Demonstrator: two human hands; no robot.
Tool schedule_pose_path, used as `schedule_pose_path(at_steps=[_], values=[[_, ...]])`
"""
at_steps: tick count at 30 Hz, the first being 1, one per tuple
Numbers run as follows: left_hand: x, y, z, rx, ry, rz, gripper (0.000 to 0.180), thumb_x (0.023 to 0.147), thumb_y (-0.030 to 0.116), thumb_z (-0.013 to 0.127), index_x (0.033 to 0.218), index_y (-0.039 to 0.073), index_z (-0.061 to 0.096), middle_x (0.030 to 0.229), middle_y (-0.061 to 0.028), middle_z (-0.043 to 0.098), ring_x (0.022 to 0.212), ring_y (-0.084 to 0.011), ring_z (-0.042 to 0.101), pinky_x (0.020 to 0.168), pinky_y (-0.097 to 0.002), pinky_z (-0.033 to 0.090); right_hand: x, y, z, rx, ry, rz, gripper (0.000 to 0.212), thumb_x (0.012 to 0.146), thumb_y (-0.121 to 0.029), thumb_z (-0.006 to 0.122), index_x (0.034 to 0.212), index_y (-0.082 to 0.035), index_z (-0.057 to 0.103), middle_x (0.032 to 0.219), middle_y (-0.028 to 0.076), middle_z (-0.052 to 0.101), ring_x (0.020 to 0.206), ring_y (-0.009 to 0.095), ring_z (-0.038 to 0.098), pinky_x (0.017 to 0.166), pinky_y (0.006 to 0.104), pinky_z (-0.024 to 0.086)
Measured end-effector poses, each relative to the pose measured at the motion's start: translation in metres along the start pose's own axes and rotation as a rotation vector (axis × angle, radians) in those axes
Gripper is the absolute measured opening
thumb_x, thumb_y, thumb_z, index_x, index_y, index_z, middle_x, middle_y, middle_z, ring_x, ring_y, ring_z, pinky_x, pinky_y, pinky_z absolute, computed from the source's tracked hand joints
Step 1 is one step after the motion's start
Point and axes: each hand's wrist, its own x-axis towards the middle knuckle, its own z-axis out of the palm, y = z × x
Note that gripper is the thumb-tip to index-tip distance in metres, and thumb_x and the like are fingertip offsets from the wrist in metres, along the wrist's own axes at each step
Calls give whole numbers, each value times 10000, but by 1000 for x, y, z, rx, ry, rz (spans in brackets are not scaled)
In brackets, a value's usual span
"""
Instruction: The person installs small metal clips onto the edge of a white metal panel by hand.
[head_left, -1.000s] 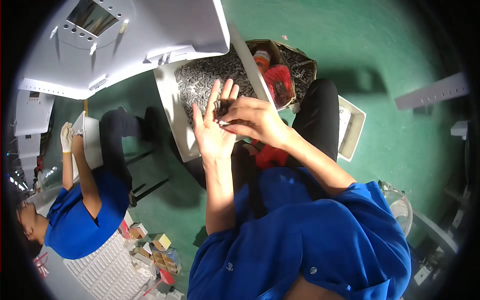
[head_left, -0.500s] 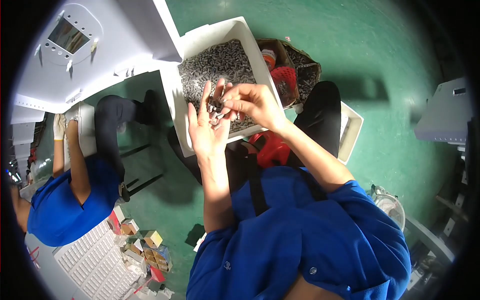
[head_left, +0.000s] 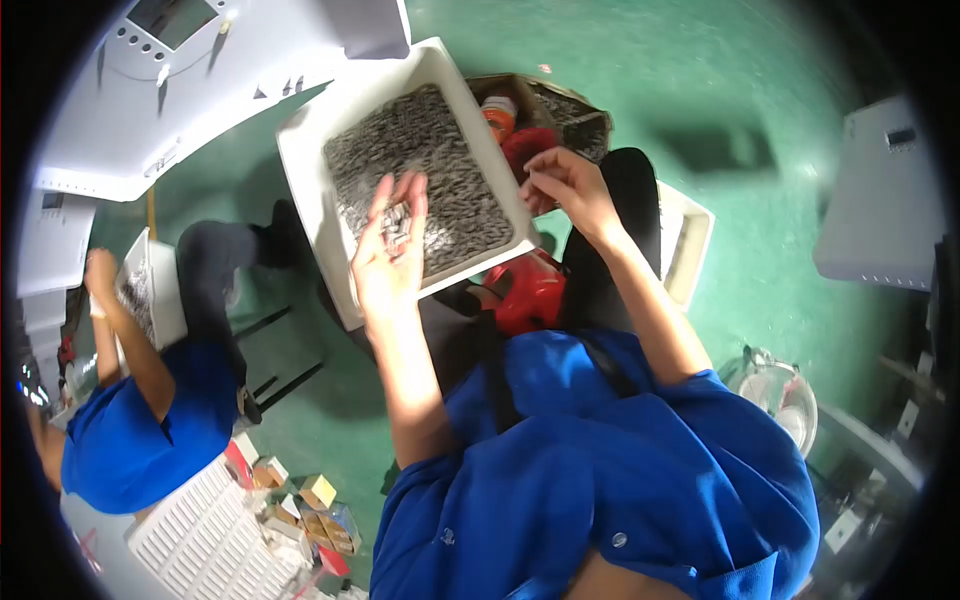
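Observation:
My left hand (head_left: 388,270) is turned palm up over the near left part of a white plastic bin (head_left: 310,190). A small heap of short grey metal cylinders (head_left: 397,226) lies in its cupped palm and fingers. Many similar grey pieces (head_left: 420,140) spread across the bin's bottom, smeared by motion. Past the bin's right wall, my right hand (head_left: 572,192) hovers near a red mesh basket (head_left: 528,148). Its fingers are bent and drawn together; whatever is between the fingertips is too small to make out.
A cardboard box (head_left: 580,118) with grey pieces and an orange-red container (head_left: 498,117) stand right of the bin. Below is a red stool (head_left: 528,290). A co-worker in blue (head_left: 150,420) sits left, beside another white bin (head_left: 160,290). A white machine (head_left: 250,60) overhangs the upper left.
My right hand has left the left palm and moved right, beyond the bin's wall. My left hand has shifted slightly left and lower, still bearing the cylinders. The view has shifted a little.

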Motion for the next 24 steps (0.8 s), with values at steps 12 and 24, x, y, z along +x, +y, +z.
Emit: schedule_pose_path(at_steps=[12, 24], values=[[7, -11, -29, 195, 84, -10, 363, 887, -46, 414, 1248, -91, 406, 1293, -298, 400, 1264, -369, 361, 1068, -354, 344, 28, 40, -33, -708, 244, -16, 142, 807, -74, 598, 919, -6, 543, 795, 111, 652, 728, 193, 642, 625, 295, 488], [-6, -10, 11, 201, 18, -62, 387, 938, 167, 363, 1247, -57, 430, 1301, -229, 435, 1194, -287, 447, 998, -427, 359, 8, -53, 77, -610, -151, -659, 266, 685, -25, 707, 945, -22, 647, 872, 87, 592, 777, 251, 606, 679, 318, 510]])
